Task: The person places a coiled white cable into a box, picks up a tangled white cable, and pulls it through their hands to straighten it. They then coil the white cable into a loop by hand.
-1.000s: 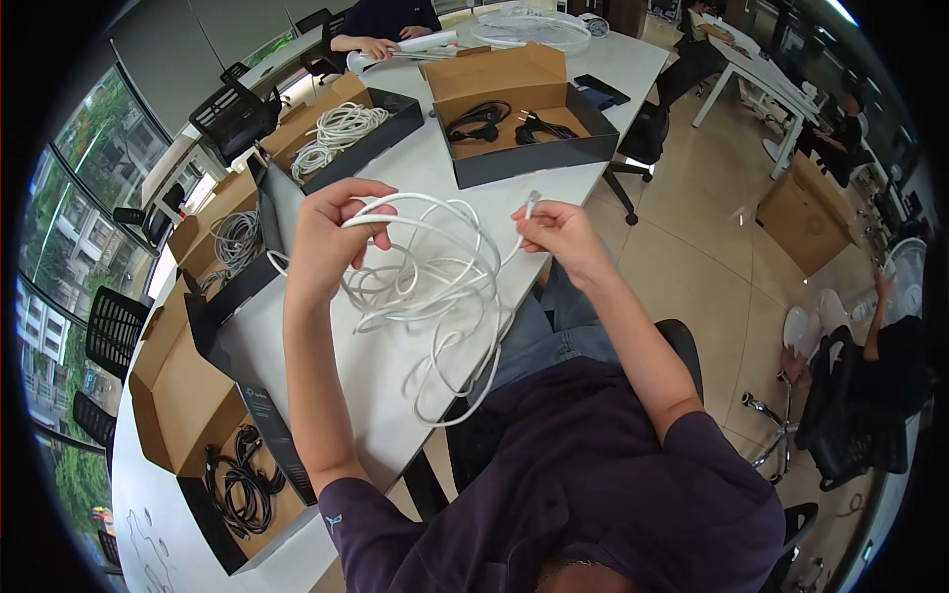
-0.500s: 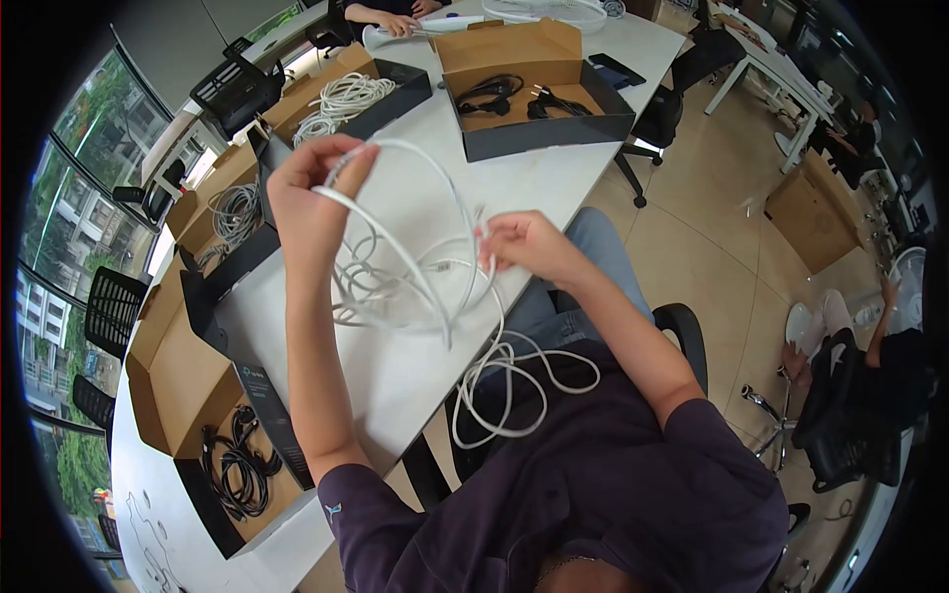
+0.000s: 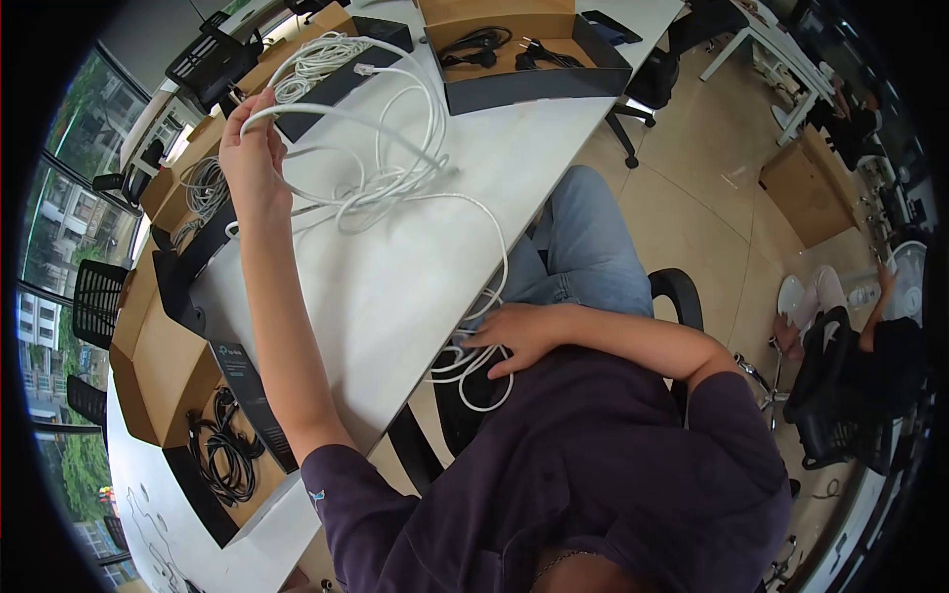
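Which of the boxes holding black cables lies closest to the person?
The cardboard box at lower left, beside the person's left arm, black cables coiled inside. The other black-cable box sits at the table's far end.

The white table (image 3: 395, 296) has a loose white cable (image 3: 390, 188) lying on it, and part hangs off the near edge. Open boxes sit around it. The far box (image 3: 534, 89) holds black cords (image 3: 484, 44). The side box (image 3: 346, 84) holds white coils (image 3: 316, 59). The near box (image 3: 168, 366) holds a black tangle (image 3: 222, 455). A phone (image 3: 610, 27) lies by the far box.
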{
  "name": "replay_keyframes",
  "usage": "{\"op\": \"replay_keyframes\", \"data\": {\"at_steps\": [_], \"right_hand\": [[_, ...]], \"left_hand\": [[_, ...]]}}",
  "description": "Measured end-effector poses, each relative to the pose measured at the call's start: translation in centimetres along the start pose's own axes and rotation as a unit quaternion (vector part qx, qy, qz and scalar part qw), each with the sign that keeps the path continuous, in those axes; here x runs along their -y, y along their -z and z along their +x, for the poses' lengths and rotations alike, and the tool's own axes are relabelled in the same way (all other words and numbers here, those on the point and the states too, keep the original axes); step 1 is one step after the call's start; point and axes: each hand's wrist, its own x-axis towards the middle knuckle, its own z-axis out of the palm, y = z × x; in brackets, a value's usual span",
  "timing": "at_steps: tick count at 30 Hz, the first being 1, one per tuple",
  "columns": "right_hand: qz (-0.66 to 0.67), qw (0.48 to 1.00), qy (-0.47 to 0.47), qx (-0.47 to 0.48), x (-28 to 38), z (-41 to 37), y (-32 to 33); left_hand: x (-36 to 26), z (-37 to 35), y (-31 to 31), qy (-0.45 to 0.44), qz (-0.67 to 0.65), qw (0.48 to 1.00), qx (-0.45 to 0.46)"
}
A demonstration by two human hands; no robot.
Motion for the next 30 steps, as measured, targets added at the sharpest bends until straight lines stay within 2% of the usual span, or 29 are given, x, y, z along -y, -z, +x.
{"op": "replay_keyframes", "data": {"at_steps": [1,4,6,9,11,13,15,17,18,19,22,24,25,27,28,30], "right_hand": [[0.002,0.999,-0.028,0.046,-0.2,0.1,0.8],[0.034,0.996,-0.067,0.058,0.3,-0.1,1.6],[0.03,0.992,-0.12,0.028,0.4,-1.2,3.4],[-0.038,0.979,-0.2,-0.018,-0.1,-4.3,6.8],[-0.027,0.959,-0.279,-0.048,0.5,-7.1,10.3],[0.072,0.949,-0.264,-0.157,-0.3,-11.1,12.4],[0.244,0.891,-0.324,-0.202,-2.9,-16.6,13.4],[0.312,0.787,-0.341,-0.409,-4.2,-21.8,13.4],[0.44,0.719,-0.253,-0.474,-5.8,-25.4,13.4],[0.553,0.63,-0.154,-0.523,-6.9,-27.9,13.4],[0.56,0.352,-0.09,-0.745,-2.5,-28.6,16.7],[0.604,0.344,-0.005,-0.719,-4.7,-32.9,14.5],[0.622,0.34,0.04,-0.704,-5.5,-34.8,13.4],[0.623,0.319,-0.008,-0.714,-5.5,-35.6,12.7],[0.623,0.307,-0.032,-0.719,-5.5,-35.4,12.6],[0.649,0.302,-0.013,-0.699,-5.5,-35.0,12.6]], "left_hand": [[0.0,0.1,0.3,0.013,0.009,1.0,-0.014],[0.2,1.1,1.5,-0.001,-0.033,0.998,-0.049],[0.4,2.3,3.2,-0.024,-0.039,0.997,-0.065],[0.6,3.5,5.1,-0.055,-0.049,0.984,-0.161],[1.0,5.1,7.6,-0.054,-0.064,0.983,-0.161],[1.0,6.3,10.0,-0.037,-0.069,0.98,-0.18],[0.3,6.2,10.5,-0.028,-0.052,0.973,-0.222],[0.4,7.3,12.4,-0.023,-0.046,0.971,-0.232],[0.5,7.7,13.3,-0.02,-0.032,0.974,-0.224],[0.6,8.0,14.1,-0.023,-0.038,0.973,-0.226],[0.3,7.7,14.1,-0.025,-0.001,0.962,-0.274],[0.9,8.5,15.6,-0.021,-0.004,0.968,-0.249],[1.7,9.4,17.2,-0.029,0.011,0.979,-0.204],[3.1,10.5,18.6,-0.062,0.049,0.989,-0.125],[2.7,10.0,17.3,-0.059,0.078,0.993,-0.062],[1.4,7.2,13.3,-0.022,0.136,0.99,0.035]]}}
